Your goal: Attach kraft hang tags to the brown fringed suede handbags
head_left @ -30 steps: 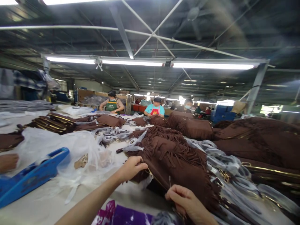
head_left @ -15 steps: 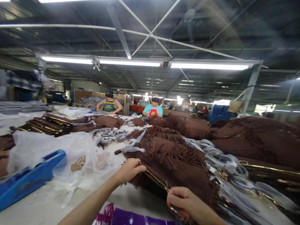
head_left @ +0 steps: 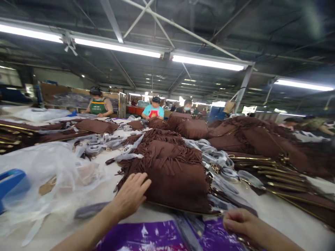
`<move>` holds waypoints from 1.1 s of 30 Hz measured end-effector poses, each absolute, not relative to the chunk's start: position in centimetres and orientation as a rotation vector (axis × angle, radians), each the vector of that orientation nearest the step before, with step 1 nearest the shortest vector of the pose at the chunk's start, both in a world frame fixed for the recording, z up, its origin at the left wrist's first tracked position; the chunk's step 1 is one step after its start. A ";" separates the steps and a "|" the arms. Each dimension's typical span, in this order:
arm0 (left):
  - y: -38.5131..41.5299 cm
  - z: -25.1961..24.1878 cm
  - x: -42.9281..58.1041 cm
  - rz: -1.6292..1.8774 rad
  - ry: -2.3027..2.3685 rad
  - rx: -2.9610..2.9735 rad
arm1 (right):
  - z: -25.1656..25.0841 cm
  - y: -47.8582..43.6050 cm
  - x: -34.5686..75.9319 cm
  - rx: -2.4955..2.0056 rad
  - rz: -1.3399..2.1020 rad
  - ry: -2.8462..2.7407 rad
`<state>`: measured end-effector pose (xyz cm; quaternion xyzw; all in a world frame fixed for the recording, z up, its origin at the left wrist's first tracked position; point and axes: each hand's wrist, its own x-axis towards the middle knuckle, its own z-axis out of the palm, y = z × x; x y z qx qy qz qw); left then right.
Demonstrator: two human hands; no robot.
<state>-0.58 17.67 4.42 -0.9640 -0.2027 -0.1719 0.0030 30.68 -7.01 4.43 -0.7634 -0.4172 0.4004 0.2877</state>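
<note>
A brown fringed bag lies flat on the table in front of me, its gold zip edge toward me. My left hand rests over the bag's left front corner, fingers stretched out and slightly apart, gripping nothing. Off the bag's right front corner, my right hand is closed. Gold-coloured metal clasps show beneath its fingers, and the rest of what it holds is hidden. Under the bag's front edge lies shiny purple plastic, with a grey plastic-wrapped strap across it.
Wrapped straps lie right of the bag, beside stacked brown bags with gold zips. White plastic bags and a blue tray are at left. Co-workers sit across the table.
My view has swung right. My left hand has let go of the bag's zip edge and opened onto its corner. The right hand has moved away from the zip, and the bag lies flatter.
</note>
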 end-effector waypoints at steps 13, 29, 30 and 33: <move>19.2 7.9 5.6 -0.487 -0.587 -3.092 | 7.1 -9.4 28.7 -1.966 0.453 -1.501; 20.3 8.0 4.3 -0.971 -0.590 -3.338 | 4.3 6.5 20.3 -1.493 0.713 -1.403; 19.9 7.9 3.9 -0.932 -0.513 -3.349 | 4.4 6.4 20.3 -1.478 0.737 -1.386; 18.3 7.7 2.4 -0.697 -0.205 -3.271 | 5.0 6.2 20.3 -1.379 0.833 -1.349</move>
